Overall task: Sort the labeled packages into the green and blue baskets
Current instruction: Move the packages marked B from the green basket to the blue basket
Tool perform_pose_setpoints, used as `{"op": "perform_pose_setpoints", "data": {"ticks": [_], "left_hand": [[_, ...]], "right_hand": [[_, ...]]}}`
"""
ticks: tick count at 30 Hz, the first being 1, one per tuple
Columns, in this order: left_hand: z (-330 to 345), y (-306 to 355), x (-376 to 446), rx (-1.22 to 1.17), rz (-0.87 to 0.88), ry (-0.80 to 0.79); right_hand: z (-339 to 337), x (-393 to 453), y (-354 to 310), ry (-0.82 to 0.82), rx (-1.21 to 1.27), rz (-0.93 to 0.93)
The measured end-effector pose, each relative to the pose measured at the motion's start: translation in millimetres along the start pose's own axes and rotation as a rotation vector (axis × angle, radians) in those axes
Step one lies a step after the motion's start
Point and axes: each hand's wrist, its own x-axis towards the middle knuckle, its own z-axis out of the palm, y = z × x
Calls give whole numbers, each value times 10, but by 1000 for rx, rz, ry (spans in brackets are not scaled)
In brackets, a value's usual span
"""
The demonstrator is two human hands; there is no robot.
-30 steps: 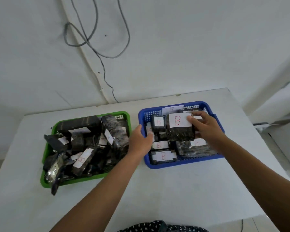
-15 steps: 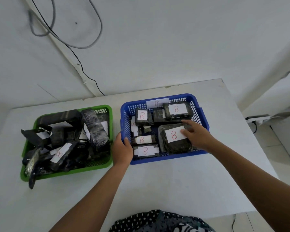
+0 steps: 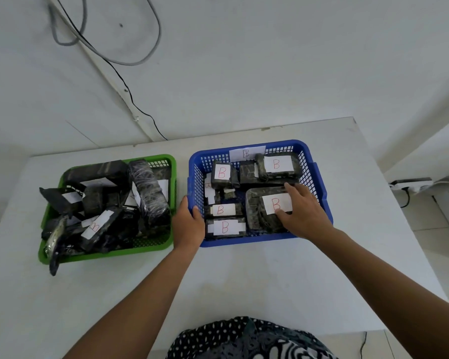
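The blue basket [image 3: 319,182] stands on the right and holds several dark wrapped packages with white labels marked B. My right hand [image 3: 305,213] lies on the big B package [image 3: 259,213] at the basket's near right, with the thumb on its label and the fingers over its far right edge. That package lies flat in the basket. My left hand [image 3: 189,224] grips the blue basket's near left rim. The green basket [image 3: 109,252] on the left is heaped with dark packages; one B-labeled package [image 3: 96,225] lies near its front.
Both baskets stand side by side on a white table [image 3: 244,281] against a white wall. A loose package [image 3: 53,255] hangs over the green basket's near left corner. Cables run down the wall, and a power strip [image 3: 410,183] sits to the right beyond the table.
My right hand carried the big B package from above the blue basket down into its near right part. My left hand moved from between the baskets onto the blue basket's rim.
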Motion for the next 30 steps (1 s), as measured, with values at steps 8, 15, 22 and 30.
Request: {"op": "perform_pose_setpoints", "data": {"ticks": [8, 15, 22, 30], "left_hand": [[-445, 222, -13, 25, 218, 22], [-1394, 13, 282, 95, 415, 109], [-1899, -565, 606, 295, 420, 62], [-1966, -813, 941, 306, 442, -36]], "right_hand": [[73, 64, -879, 97, 21, -334], [342, 105, -1690, 63, 35, -494], [726, 66, -2382, -34, 42, -486], [1054, 78, -2710, -76, 21, -344]]}}
